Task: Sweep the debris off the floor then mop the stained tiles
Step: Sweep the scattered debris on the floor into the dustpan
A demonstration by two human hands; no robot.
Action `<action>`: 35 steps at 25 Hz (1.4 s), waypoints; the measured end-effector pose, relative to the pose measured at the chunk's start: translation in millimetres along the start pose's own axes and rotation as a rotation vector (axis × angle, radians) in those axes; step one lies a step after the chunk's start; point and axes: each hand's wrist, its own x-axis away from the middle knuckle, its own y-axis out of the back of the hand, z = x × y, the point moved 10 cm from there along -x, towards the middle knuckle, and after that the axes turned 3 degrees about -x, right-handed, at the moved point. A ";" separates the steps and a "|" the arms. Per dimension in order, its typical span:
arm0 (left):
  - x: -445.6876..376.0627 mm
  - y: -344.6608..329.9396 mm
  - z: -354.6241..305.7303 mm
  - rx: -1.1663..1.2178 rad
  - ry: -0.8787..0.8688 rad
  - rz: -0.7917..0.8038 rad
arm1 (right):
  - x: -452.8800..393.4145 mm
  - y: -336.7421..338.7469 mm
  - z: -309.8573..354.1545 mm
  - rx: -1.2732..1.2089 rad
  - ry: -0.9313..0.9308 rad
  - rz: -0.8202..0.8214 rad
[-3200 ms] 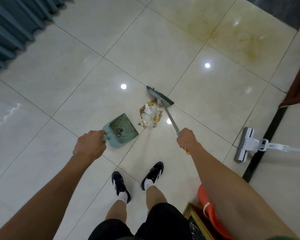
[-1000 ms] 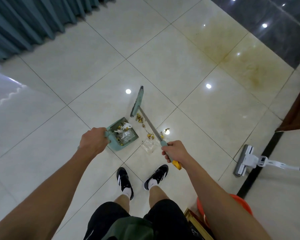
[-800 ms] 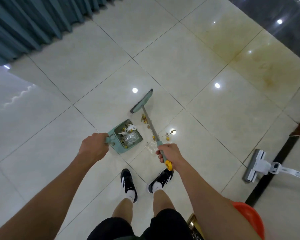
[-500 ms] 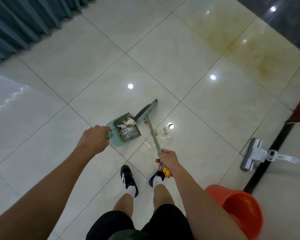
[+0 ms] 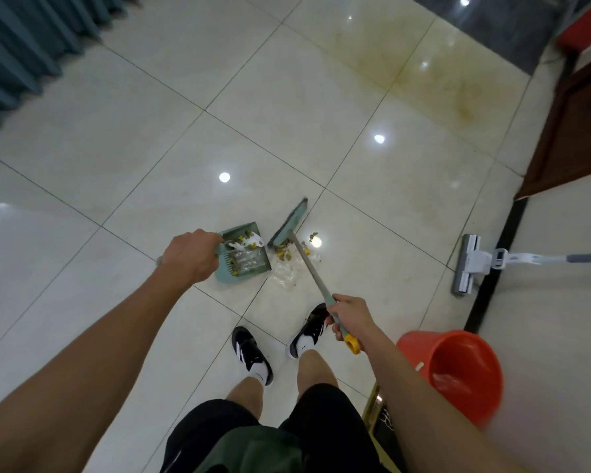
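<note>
1. An orange bucket point(image 5: 458, 373) and a white mop point(image 5: 471, 262) are seen at right, well apart from the debris point(image 5: 285, 264); stained tiles point(image 5: 434, 80) lie farther off.
2. The broom point(image 5: 302, 254) is gripped by the right hand point(image 5: 348, 317), its handle slanting away toward the left, head beside the dustpan point(image 5: 244, 257).
3. The dustpan's handle is hidden inside the left hand point(image 5: 191, 254), whose grip is curled round it.

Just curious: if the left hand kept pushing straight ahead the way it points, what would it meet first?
The left hand grips the dustpan, whose mouth faces the broom head; that would probably be met first, though depth is unclear.
</note>
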 end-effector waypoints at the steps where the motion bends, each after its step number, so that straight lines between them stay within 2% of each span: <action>1: -1.0 1.0 -1.9 -0.002 -0.005 0.000 | 1.7 5.6 0.5 0.011 0.021 -0.014; 4: -2.0 0.8 -7.1 0.009 -0.016 0.008 | 4.6 21.6 4.8 0.128 0.096 -0.099; 9: -6.6 -2.7 -7.9 0.013 -0.001 0.011 | 1.4 44.5 18.6 0.542 0.195 -0.217; 12: -9.8 -8.4 -7.7 0.002 0.012 0.015 | -11.6 56.2 19.7 0.736 0.182 -0.210; 16: -13.4 -17.1 -9.1 0.012 0.023 0.021 | -25.9 52.2 16.2 0.824 0.155 -0.151; 28: -3.5 -29.1 -18.7 0.005 0.037 0.006 | -7.2 -27.6 -2.8 0.733 0.145 0.138; 35: 21.8 -37.9 10.8 0.139 0.135 -0.014 | 20.2 -12.4 -0.5 0.414 0.080 0.158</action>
